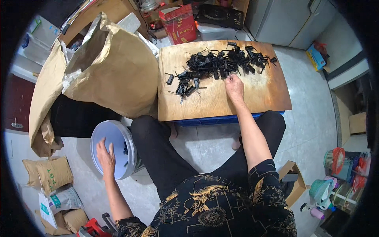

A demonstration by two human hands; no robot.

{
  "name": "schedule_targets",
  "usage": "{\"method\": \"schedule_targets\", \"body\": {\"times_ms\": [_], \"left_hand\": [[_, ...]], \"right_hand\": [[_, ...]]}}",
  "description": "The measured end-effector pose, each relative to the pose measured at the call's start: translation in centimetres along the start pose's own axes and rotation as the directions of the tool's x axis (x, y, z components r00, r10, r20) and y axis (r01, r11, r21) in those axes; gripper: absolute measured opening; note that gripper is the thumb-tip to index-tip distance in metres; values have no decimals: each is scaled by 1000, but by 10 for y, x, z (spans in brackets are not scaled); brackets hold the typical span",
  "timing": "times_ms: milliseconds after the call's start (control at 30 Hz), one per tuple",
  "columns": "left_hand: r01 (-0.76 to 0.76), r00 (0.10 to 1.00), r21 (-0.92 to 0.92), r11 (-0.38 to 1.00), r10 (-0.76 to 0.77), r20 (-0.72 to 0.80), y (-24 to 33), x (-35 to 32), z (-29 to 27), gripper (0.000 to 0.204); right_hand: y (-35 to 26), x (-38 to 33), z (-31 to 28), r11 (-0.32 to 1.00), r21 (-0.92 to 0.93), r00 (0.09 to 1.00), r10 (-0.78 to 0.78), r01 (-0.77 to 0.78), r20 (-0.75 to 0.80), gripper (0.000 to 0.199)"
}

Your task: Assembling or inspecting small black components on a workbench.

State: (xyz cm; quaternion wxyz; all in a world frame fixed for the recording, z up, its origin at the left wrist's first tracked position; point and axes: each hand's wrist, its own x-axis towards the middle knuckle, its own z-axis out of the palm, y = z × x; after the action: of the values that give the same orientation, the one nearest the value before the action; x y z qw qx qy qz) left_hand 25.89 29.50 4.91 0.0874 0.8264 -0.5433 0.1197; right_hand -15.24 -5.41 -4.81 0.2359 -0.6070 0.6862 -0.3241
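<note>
A heap of small black plastic parts with thin stems (213, 63) lies on the wooden board (205, 106) in front of me. At the near edge of the heap, my right hand (235, 88) has its fingers pinched together on one of the black parts, mostly hidden by the fingertips. To my left stands a round whitish plastic bucket (108, 128), with a few dark pieces visible inside. My left hand (106, 158) is over its mouth, fingers apart and holding nothing.
A large brown paper sack (118, 75) stands open left of the board. Filled sacks (53, 175) sit on the floor at far left. Behind the board are a red box (177, 24) and a black hotplate (219, 15). An open carton (294, 183) rests right of my leg.
</note>
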Motion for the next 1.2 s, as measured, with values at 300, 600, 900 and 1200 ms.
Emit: {"method": "schedule_targets", "body": {"times_ms": [300, 600, 900, 1200], "left_hand": [[547, 787, -833, -80, 389, 479, 243, 110, -19, 57], [814, 569, -375, -445, 742, 354, 302, 133, 55, 36], [695, 708, -558, -452, 564, 425, 306, 125, 72, 40], [525, 766, -849, -54, 466, 443, 321, 117, 62, 31]], "right_hand": [[-48, -44, -42, 817, 576, 909, -215, -33, 357, 10], [-53, -72, -73, 817, 516, 736, -512, 258, 443, 11], [-42, -70, -52, 855, 444, 793, -457, 268, 403, 12], [-46, -73, -49, 823, 564, 798, -380, 62, 468, 20]]}}
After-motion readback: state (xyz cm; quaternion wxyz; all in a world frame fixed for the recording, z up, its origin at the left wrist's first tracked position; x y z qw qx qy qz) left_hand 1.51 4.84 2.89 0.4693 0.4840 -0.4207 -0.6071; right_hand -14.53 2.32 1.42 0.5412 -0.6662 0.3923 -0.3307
